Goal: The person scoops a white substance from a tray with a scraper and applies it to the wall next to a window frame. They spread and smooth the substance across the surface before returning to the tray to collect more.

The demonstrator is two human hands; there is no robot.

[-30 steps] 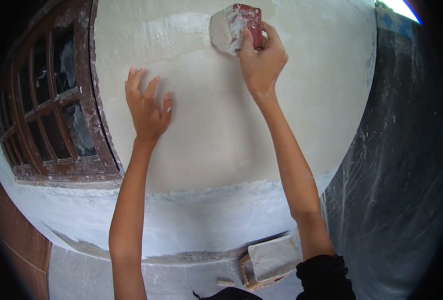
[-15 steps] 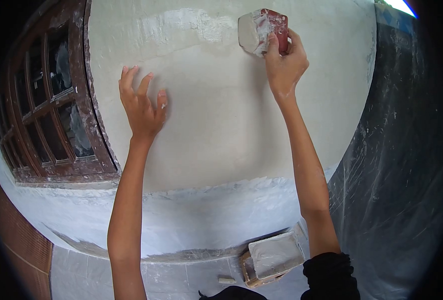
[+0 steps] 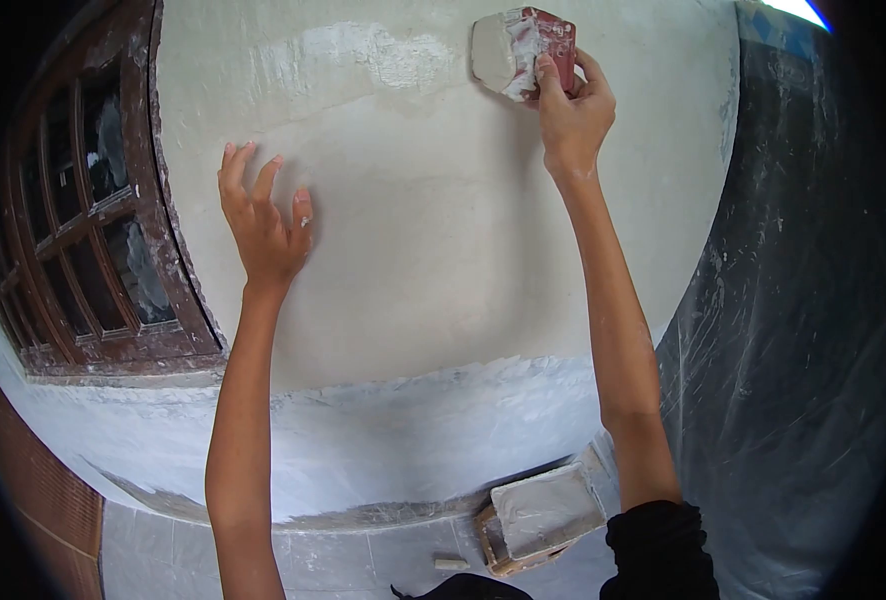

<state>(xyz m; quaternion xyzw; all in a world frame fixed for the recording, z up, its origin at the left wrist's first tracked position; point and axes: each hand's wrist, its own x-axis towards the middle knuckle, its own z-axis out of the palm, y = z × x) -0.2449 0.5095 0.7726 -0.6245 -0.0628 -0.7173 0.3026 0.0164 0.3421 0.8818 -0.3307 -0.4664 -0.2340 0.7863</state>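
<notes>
My right hand [image 3: 577, 122] grips a red putty scraper [image 3: 557, 44] near the top of the wall, thumb on its near face and fingers behind it. Pale wet plaster coats the scraper's left half. My left hand [image 3: 266, 222] is held up before the wall [image 3: 403, 230] with fingers spread and slightly bent, holding nothing. A dab of plaster sticks to its thumb. Smooth beige plaster covers the wall between the hands, with a shinier whitish patch [image 3: 373, 55] higher up, left of the scraper.
A brown wooden window [image 3: 188, 340] with plaster-spotted panes borders the wall on the left. Dark plastic sheeting [image 3: 773, 330] hangs at right. Below, a plaster-filled tray [image 3: 498, 500] rests on a wooden box [image 3: 486, 538], and a small pale block [image 3: 451, 565] lies on the grey tiled floor [image 3: 343, 560].
The view has shifted slightly, carrying the wall and window left. Against the wall, the scraper in my right hand has moved a little right. My left hand remains spread.
</notes>
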